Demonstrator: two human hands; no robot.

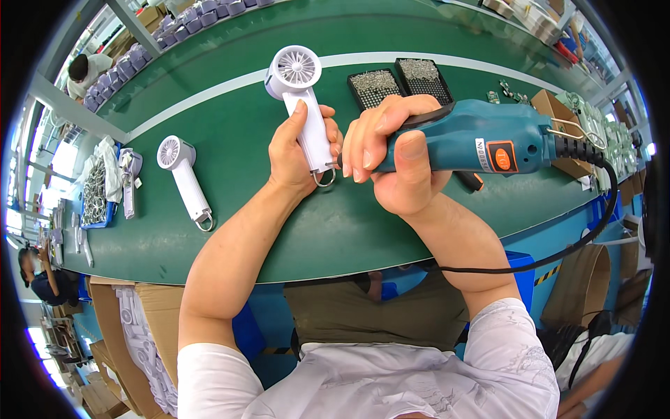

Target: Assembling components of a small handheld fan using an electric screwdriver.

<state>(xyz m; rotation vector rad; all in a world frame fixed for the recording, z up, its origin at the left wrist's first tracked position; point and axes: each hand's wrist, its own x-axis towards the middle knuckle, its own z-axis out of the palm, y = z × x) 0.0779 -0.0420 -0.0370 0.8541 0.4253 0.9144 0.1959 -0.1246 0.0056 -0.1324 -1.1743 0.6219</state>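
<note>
My left hand point(296, 150) is closed round the white handle of a handheld fan point(312, 129), its round grille head up and away from me. A metal ring hangs at the handle's lower end. In my right hand point(398, 150) is a teal electric screwdriver point(481, 136), lying sideways with its bit pointing left at the fan handle's lower end. The tip appears to meet the handle there, partly hidden by my fingers. A black cable runs from the screwdriver's back. Left of my hands lies a second handheld fan point(187, 180) with a ring at its end.
Two black trays point(375, 87) of small screws sit beyond my right hand. Farther right are small circuit boards point(504, 91) and a cardboard box point(555, 115). At the left stands a blue bin point(98, 213) of metal rings beside another fan point(130, 181). A carton of white parts point(143, 342) is below the table edge.
</note>
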